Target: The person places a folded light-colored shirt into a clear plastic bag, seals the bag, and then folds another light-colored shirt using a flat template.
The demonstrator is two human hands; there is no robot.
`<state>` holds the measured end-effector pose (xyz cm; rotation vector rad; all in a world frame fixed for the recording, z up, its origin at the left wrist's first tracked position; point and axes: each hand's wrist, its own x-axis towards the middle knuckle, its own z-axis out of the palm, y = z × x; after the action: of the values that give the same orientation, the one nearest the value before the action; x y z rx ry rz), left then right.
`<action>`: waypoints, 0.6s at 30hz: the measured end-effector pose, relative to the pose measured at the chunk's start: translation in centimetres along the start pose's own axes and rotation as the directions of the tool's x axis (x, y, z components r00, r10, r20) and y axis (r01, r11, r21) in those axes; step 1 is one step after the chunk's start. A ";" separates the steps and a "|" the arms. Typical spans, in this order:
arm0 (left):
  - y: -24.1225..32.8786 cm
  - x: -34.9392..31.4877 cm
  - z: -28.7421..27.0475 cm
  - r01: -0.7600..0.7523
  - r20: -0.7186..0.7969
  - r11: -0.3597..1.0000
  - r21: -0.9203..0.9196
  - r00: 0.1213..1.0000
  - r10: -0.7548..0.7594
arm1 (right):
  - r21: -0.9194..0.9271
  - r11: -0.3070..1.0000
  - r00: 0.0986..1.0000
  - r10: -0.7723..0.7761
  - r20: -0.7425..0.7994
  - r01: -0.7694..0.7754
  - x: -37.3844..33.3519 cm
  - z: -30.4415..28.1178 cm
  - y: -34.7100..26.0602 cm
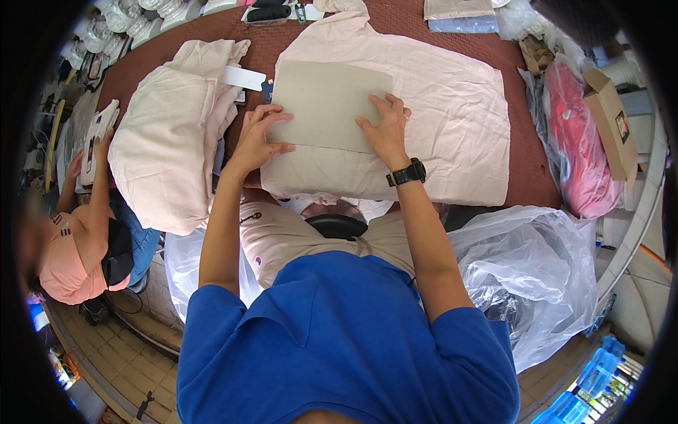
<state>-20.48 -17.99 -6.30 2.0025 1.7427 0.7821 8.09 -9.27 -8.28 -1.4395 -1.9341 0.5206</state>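
A pale pink garment (459,120) lies spread on the table in front of me, a sleeve-like part reaching toward the far edge. On it rests a flat grey-beige cardboard sheet (325,106). At the sheet's left edge is my left hand (260,141), its fingers curved and thumb held apart. My right hand (387,131) touches the sheet's right side with spread fingers; a black watch is on that wrist. To the left sits a pile of folded pale pink cloth (173,127), with a white tag (244,78) sticking out of it.
The table (395,21) has a brown textured cover. A clear plastic bag (530,275) stands to my right, beyond it a bagged red bundle (575,134) and a cardboard box (613,124). Dark thread (270,13) lies at the far edge. Another person (81,247) sits at left, holding something pale.
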 end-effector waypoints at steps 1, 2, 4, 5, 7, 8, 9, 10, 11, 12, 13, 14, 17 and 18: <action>-0.2 0.0 0.0 -0.023 -0.005 1.000 0.009 1.000 0.023 | 0.000 1.000 1.000 -0.003 -0.003 0.003 0.0 0.0 0.0; -0.6 0.1 0.1 -0.046 -0.011 0.999 0.019 0.999 0.046 | -0.006 1.000 1.000 -0.005 -0.005 0.005 0.0 0.0 0.0; -1.0 0.3 0.1 -0.064 -0.016 0.997 0.035 0.998 0.065 | -0.017 1.000 1.000 -0.009 -0.006 0.009 -0.1 -0.1 -0.2; -1.1 0.5 0.2 -0.061 -0.016 0.997 0.041 0.998 0.062 | -0.020 1.000 1.000 -0.007 -0.002 0.007 -0.1 0.0 -0.1; -0.1 1.1 -0.2 -0.040 0.009 0.995 0.088 0.999 0.039 | -0.030 1.000 1.000 -0.001 0.000 0.001 -0.1 0.1 0.3; 0.5 1.3 -0.3 -0.019 0.033 0.992 0.129 0.999 0.015 | -0.037 0.999 1.000 0.007 0.002 -0.007 0.0 0.1 0.5; 1.2 1.5 -0.4 0.005 0.053 0.985 0.170 0.998 -0.014 | -0.044 0.999 1.000 0.013 0.007 -0.013 0.0 0.1 0.5; 1.4 1.7 -0.3 -0.045 0.047 0.986 0.163 0.998 0.038 | -0.050 0.999 1.000 0.020 0.012 -0.019 0.0 0.1 0.5; 1.5 2.0 -0.2 -0.096 0.040 0.983 0.156 0.995 0.090 | -0.049 0.999 1.000 0.019 0.014 -0.018 0.0 0.1 0.5; 1.5 2.1 -0.1 -0.145 0.034 0.978 0.150 0.989 0.141 | -0.046 0.999 1.000 0.017 0.018 -0.016 0.1 0.1 0.4; 1.6 2.2 0.3 -0.172 0.036 0.975 0.138 0.985 0.169 | -0.043 0.999 1.000 0.016 0.021 -0.015 0.1 0.2 0.4; 1.6 2.2 0.9 -0.199 0.038 0.972 0.125 0.980 0.196 | -0.044 0.999 1.000 0.013 0.021 -0.012 0.1 0.2 0.3; 2.2 2.3 1.4 -0.207 0.051 0.969 0.137 0.978 0.202 | -0.050 0.999 1.000 0.000 0.017 0.000 0.0 0.2 0.4; 2.4 2.3 1.6 -0.196 0.057 0.970 0.146 0.980 0.190 | -0.057 0.998 1.000 -0.006 0.016 0.007 -0.1 0.2 0.6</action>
<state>-17.43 -16.03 -5.65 2.2997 1.6441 0.6774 8.33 -9.14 -8.80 -1.4681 -1.9800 0.4795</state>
